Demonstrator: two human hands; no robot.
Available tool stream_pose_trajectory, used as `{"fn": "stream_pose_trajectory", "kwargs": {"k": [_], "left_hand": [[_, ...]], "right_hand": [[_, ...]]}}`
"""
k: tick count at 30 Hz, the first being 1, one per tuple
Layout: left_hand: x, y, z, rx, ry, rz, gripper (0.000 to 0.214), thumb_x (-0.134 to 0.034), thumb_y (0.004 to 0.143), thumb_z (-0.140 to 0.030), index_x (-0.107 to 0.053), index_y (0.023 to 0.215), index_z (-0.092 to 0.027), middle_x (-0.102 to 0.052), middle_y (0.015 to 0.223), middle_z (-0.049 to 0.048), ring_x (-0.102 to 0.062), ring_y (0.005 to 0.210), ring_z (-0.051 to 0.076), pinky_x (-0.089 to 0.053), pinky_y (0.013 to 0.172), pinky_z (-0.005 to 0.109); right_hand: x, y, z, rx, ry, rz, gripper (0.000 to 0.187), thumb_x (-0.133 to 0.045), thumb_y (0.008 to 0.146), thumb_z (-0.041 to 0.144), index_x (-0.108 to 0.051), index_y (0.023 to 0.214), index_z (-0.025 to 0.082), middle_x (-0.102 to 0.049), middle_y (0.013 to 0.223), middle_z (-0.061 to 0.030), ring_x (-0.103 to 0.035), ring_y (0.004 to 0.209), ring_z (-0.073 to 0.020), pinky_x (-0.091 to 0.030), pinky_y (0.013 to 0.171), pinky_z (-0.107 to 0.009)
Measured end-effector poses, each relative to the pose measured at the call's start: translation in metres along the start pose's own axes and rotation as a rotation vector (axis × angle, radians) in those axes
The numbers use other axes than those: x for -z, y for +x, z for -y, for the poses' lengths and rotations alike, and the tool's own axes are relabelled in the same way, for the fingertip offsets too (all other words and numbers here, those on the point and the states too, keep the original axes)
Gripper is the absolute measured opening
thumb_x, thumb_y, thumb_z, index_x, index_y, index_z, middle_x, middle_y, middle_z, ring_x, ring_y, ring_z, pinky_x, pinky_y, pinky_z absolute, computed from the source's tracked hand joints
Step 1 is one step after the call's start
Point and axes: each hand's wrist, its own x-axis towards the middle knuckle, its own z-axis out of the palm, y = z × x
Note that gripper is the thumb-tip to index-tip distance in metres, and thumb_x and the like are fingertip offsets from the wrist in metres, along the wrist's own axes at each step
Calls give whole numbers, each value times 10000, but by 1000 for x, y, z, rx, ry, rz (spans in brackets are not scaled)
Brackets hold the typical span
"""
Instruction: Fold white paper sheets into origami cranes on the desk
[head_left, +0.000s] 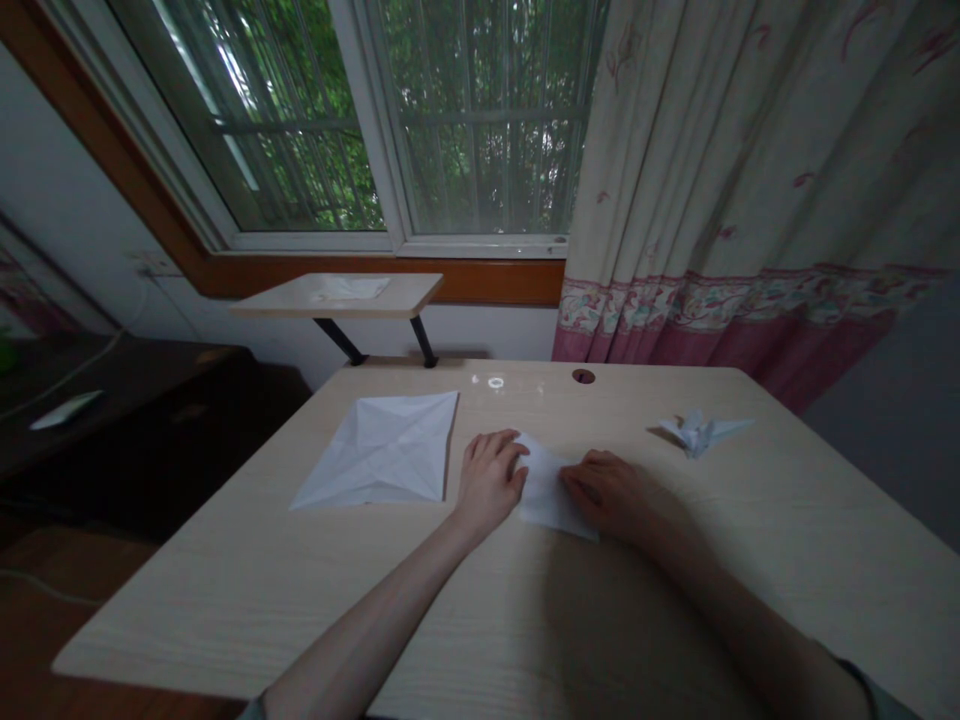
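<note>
A small folded white paper (pixel 546 482) lies on the light wooden table (pixel 465 610) between my two hands. My left hand (pixel 490 477) rests on its left edge with fingers curled down onto the paper. From the right, my right hand (pixel 609 492) presses on it, fingers bent and pinching the fold. To the left lies a larger creased square sheet of white paper (pixel 382 450), untouched. A finished white paper crane (pixel 701 431) sits on the table to the right, away from both hands.
A small raised shelf (pixel 337 295) stands at the table's far edge under the window (pixel 390 120). A patterned curtain (pixel 750 180) hangs at the right. A dark cabinet (pixel 120 400) with a pale object on it is at the left. A cable hole (pixel 583 376) is near the far edge.
</note>
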Motion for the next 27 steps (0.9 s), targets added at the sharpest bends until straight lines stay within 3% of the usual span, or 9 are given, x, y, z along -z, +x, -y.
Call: {"fn": "stream_pose_trajectory", "kwargs": {"k": [5,10,18,22,27], "left_hand": [[-1,0,1,55,27,-15,206,-714,825,-185,-685,1016,-255,-645,1270,37,-557,1187,258,-369,1075,476],[-2,1,0,101,29,-21,175,-663,845,-165,-687,1000,-243,-656,1253,38,-564,1181,259,-393,1055,468],[-1,0,-1,85,-91,-69,297,-552,786,-23,-695,935,-237,-678,1180,17,-574,1140,232,-413,1019,434],[0,0,-2,34,-137,-64,295,-545,783,-31,-693,939,-233,-691,1140,14,-581,1112,230,-424,997,427],[1,0,-2,-23,-113,-5,323,-558,755,-24,-691,957,-238,-684,1165,17,-574,1122,243,-427,999,445]], "right_hand": [[5,0,2,40,139,91,291,-463,975,200,-750,930,206,-727,851,-75,-657,829,-218,-538,804,-379],[-20,-5,-10,57,289,7,340,-543,911,175,-680,1218,223,-688,1238,-104,-637,1141,-247,-511,1003,-468],[-39,-6,-13,-48,174,-28,367,-508,945,173,-672,1271,218,-650,1324,-126,-623,1195,-277,-496,1042,-491],[-39,-5,-11,-41,127,-4,380,-481,957,179,-656,1293,200,-617,1367,-140,-609,1203,-282,-482,1044,-496],[-30,-6,-13,0,174,112,471,-520,972,303,-510,1438,234,-553,1449,-105,-524,1295,-258,-392,1107,-505]]}}
